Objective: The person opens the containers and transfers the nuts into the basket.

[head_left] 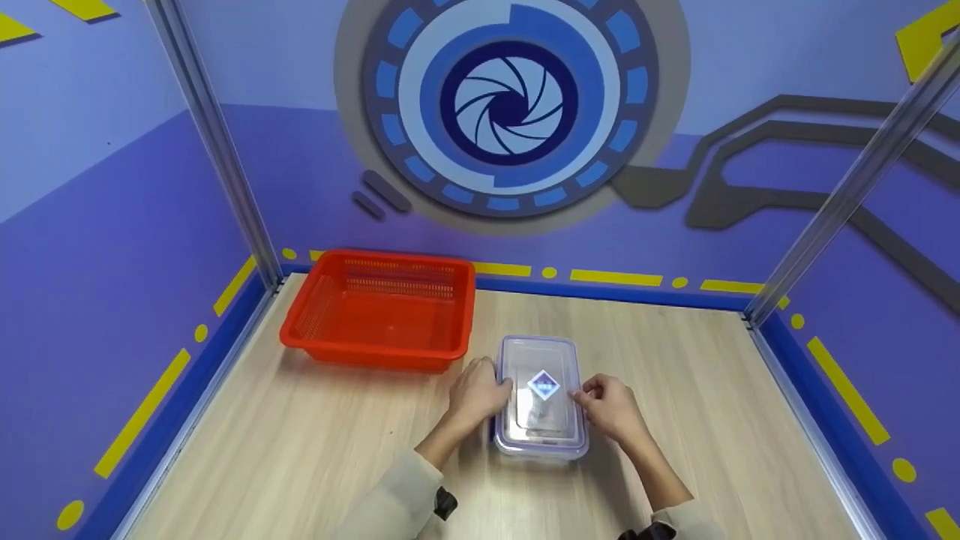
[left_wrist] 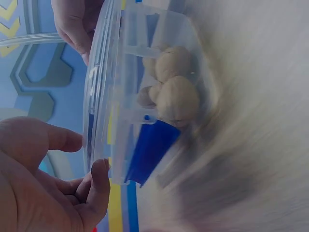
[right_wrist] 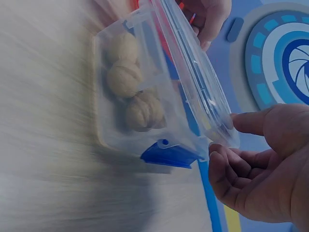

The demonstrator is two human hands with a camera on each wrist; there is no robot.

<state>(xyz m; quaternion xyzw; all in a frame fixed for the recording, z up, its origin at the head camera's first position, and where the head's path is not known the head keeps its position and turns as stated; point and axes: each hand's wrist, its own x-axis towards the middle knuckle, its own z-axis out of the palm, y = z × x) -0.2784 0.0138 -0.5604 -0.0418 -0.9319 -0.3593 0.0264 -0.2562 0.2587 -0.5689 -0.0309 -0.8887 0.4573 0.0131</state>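
A clear plastic food container (right_wrist: 108,128) stands on the table with several walnuts (left_wrist: 178,99) inside. Its blue side latches (left_wrist: 152,150) hang unfastened and flare outward. The transparent lid (head_left: 536,412), with a diamond-shaped label on top, is raised at a slant above the container, leaving a gap along the side seen in the right wrist view. My left hand (head_left: 478,388) pinches the lid's left edge between thumb and fingers. On the opposite side, my right hand (head_left: 611,407) pinches the right edge the same way, its other fingers curled underneath.
A red plastic basket (head_left: 390,352) with slotted walls sits at the back left of the wooden table (head_left: 675,360). Printed blue and purple panels (head_left: 285,172) close off the back and both sides, joined by metal corner posts (head_left: 217,142).
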